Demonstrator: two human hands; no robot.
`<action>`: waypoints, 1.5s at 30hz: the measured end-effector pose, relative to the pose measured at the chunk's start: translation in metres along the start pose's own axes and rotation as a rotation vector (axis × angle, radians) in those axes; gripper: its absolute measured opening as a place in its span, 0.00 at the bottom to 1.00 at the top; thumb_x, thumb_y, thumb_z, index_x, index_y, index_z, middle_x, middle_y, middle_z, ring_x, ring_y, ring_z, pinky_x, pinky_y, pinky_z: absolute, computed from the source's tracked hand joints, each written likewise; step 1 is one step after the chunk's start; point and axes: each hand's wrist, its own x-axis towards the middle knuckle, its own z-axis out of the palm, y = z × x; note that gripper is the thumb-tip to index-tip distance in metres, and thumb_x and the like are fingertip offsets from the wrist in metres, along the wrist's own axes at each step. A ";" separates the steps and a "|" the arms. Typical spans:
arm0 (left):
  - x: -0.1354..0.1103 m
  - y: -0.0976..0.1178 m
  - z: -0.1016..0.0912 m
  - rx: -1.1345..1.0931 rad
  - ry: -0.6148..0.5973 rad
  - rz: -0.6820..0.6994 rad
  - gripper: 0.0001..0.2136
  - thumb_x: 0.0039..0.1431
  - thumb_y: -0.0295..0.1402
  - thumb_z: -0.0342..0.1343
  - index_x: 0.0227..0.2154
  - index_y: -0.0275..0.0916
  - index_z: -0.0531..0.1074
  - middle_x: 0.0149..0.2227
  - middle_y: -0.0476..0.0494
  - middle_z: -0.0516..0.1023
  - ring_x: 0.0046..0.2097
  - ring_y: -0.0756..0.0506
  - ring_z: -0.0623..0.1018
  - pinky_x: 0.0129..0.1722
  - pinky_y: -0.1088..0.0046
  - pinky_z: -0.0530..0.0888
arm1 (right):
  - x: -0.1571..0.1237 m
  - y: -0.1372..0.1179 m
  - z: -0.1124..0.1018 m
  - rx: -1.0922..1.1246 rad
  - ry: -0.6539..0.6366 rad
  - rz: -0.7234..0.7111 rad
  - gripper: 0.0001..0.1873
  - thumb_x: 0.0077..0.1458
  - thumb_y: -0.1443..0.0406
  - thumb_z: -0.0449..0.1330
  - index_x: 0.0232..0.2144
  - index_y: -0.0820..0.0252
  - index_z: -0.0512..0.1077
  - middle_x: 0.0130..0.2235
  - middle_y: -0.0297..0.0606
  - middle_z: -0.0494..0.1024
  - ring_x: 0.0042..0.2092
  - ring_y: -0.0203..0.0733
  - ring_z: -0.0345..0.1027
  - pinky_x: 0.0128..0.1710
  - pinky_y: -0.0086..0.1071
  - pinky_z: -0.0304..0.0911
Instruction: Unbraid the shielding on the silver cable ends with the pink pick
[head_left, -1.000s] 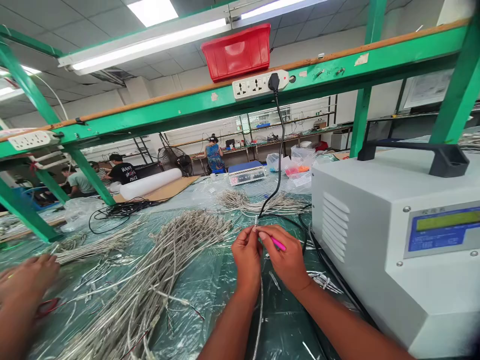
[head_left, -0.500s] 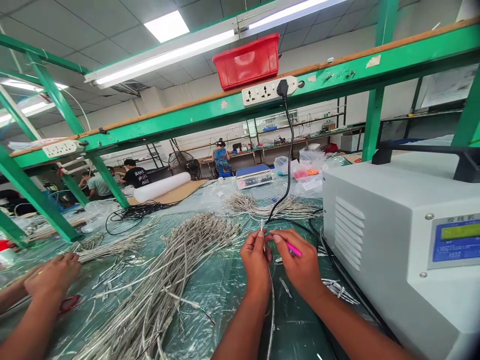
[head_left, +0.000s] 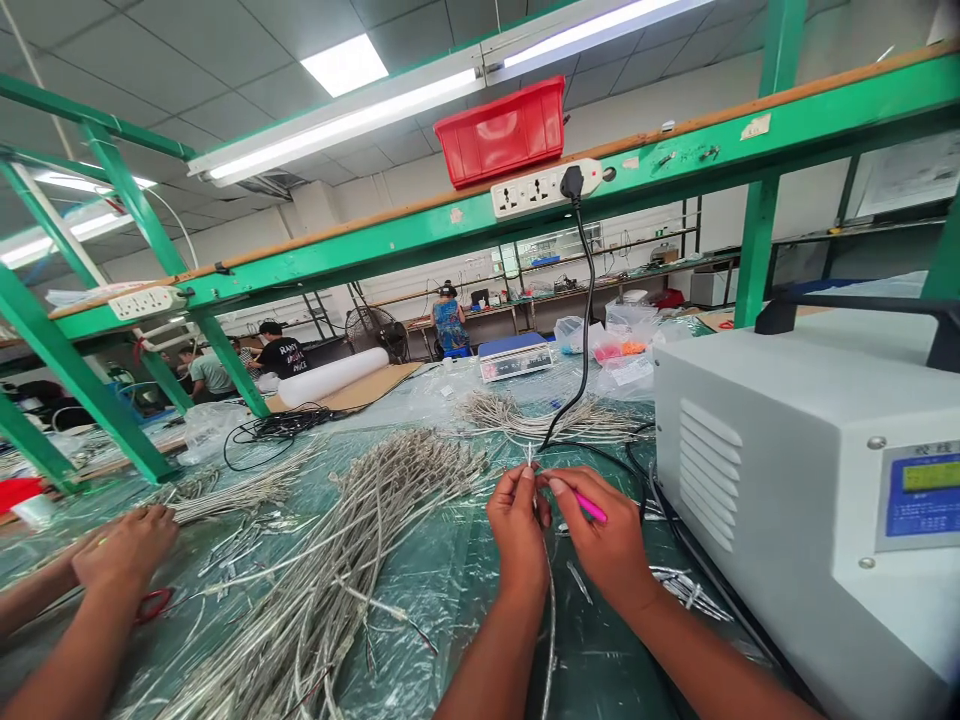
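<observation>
My left hand (head_left: 519, 520) pinches a thin grey cable (head_left: 553, 610) close to its end, and pale wire ends stick up above the thumb. The cable's length runs down past my wrist toward the front edge of the view. In my right hand (head_left: 609, 530) is a slim tool with a pink handle (head_left: 591, 506); its working tip is hidden among the fingers, so its kind cannot be told. Both hands meet at the cable end. Left of them lies a large bundle of grey cables (head_left: 360, 520) on the plastic-covered green table (head_left: 442, 600).
A grey machine (head_left: 757, 400) with a display stands at right. Another person's hands (head_left: 131, 550) work at far left, near red-handled scissors (head_left: 154, 606). A black power cord (head_left: 589, 330) hangs from the shelf. Behind are more cables (head_left: 555, 415) and a scale (head_left: 516, 358).
The whole view has shifted slightly, so everything appears a little further right and down. My hands keep the same hold on the cable and the pink-handled tool.
</observation>
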 end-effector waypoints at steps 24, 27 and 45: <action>0.003 0.002 -0.001 -0.041 0.049 -0.030 0.15 0.46 0.40 0.67 0.32 0.35 0.74 0.17 0.57 0.61 0.19 0.55 0.58 0.19 0.79 0.56 | 0.000 -0.001 0.001 0.003 -0.044 -0.053 0.10 0.62 0.69 0.56 0.42 0.55 0.77 0.39 0.39 0.80 0.40 0.42 0.73 0.42 0.37 0.68; 0.003 0.001 -0.002 -0.032 0.045 -0.026 0.15 0.47 0.41 0.67 0.32 0.35 0.75 0.17 0.57 0.60 0.19 0.55 0.57 0.18 0.79 0.55 | -0.001 -0.002 0.000 0.007 -0.037 -0.041 0.10 0.62 0.68 0.56 0.41 0.55 0.77 0.39 0.40 0.80 0.40 0.41 0.72 0.41 0.37 0.68; 0.002 0.002 -0.001 -0.019 0.051 -0.019 0.12 0.48 0.38 0.65 0.32 0.34 0.75 0.17 0.56 0.61 0.19 0.55 0.58 0.18 0.80 0.56 | -0.001 -0.003 0.000 0.018 -0.034 -0.041 0.10 0.62 0.69 0.56 0.41 0.55 0.77 0.39 0.38 0.79 0.40 0.40 0.72 0.42 0.35 0.68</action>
